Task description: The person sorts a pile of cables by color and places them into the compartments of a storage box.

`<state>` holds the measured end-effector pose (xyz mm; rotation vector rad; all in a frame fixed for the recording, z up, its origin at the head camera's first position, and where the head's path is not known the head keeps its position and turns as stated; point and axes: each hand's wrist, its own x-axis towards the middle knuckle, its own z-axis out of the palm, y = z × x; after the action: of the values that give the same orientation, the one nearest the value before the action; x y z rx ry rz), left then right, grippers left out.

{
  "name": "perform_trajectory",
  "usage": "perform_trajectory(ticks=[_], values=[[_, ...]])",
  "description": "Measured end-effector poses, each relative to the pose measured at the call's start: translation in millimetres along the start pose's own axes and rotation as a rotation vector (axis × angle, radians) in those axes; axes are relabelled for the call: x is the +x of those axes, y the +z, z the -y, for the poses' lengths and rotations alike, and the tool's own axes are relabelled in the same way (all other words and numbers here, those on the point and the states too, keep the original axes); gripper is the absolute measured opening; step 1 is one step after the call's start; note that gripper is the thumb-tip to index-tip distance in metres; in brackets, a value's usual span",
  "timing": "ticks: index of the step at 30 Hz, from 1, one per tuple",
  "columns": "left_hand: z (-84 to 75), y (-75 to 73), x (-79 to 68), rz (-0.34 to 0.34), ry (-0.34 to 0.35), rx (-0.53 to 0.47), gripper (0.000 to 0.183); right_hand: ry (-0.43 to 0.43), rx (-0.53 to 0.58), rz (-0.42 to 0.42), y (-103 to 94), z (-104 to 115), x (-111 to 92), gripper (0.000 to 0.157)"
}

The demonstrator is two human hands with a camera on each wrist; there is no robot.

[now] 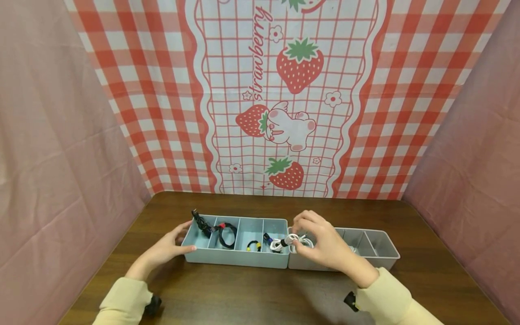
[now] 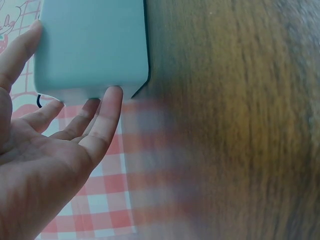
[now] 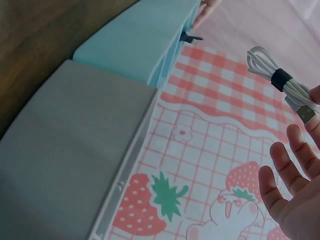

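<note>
My right hand (image 1: 321, 239) pinches a white USB cable (image 3: 280, 77), coiled and bound with a black strap, between thumb and finger. Its metal plug shows in the right wrist view, and the other fingers spread loosely. In the head view the cable overlaps the seam between a light blue divided box (image 1: 239, 259) and a grey divided box (image 1: 383, 262). At the blue box's left end, my left hand (image 1: 166, 246) rests with its thumb at the front corner. Fairly straight fingers (image 2: 107, 112) touch the box's end wall in the left wrist view.
The blue box's compartments hold a black cable bundle (image 1: 201, 225), a black cable with red tie (image 1: 227, 237), a short black-and-yellow cable (image 1: 253, 245) and a dark-blue-ended cable (image 1: 266, 238). White cables lie in the grey box. A checked strawberry cloth (image 1: 162, 90) hangs behind the wooden table (image 1: 227, 298).
</note>
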<state>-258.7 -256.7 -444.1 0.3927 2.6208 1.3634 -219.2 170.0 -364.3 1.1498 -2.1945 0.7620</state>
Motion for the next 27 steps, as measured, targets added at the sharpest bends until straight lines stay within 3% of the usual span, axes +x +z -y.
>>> perform_trajectory(ticks=[5,16,27], values=[[-0.3,1.0,0.3,-0.002,-0.017,-0.006,0.082,-0.014,-0.013,-0.029,-10.0,-3.2,0.3,0.019],[0.1,1.1,1.2,-0.008,-0.035,-0.009,0.082,0.058,-0.031,-0.062,-30.3,-7.0,-3.3,0.021],[4.3,0.4,1.4,0.0,-0.006,-0.028,0.082,0.065,-0.064,-0.141,-52.1,-9.5,-7.0,0.029]])
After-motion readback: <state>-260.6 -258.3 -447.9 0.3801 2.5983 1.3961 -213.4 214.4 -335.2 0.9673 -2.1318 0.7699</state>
